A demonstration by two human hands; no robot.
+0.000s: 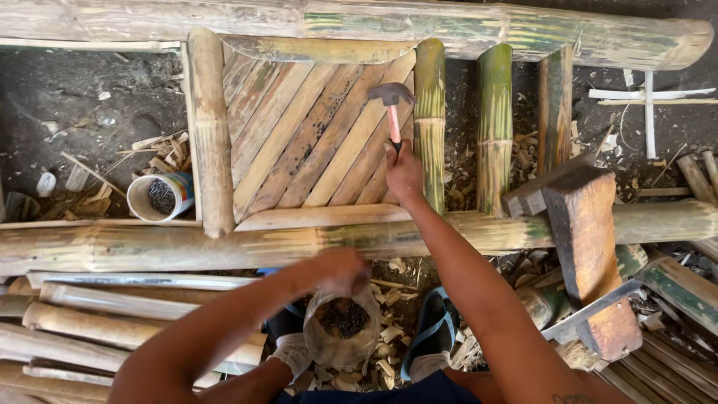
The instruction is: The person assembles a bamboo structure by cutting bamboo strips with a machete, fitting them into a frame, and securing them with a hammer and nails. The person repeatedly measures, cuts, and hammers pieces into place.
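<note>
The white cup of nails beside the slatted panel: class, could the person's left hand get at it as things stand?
Probably yes. The left hand hangs over the clear bag of nails, and the white cup lies open-mouthed beyond the long bamboo pole. Nothing covers it; the hand would only have to pass over that pole.

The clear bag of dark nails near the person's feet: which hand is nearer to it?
Left. The left hand is at the mouth of the clear bag of nails, touching or just over it. The right hand is farther up, gripping the hammer over the slatted bamboo panel.
</note>
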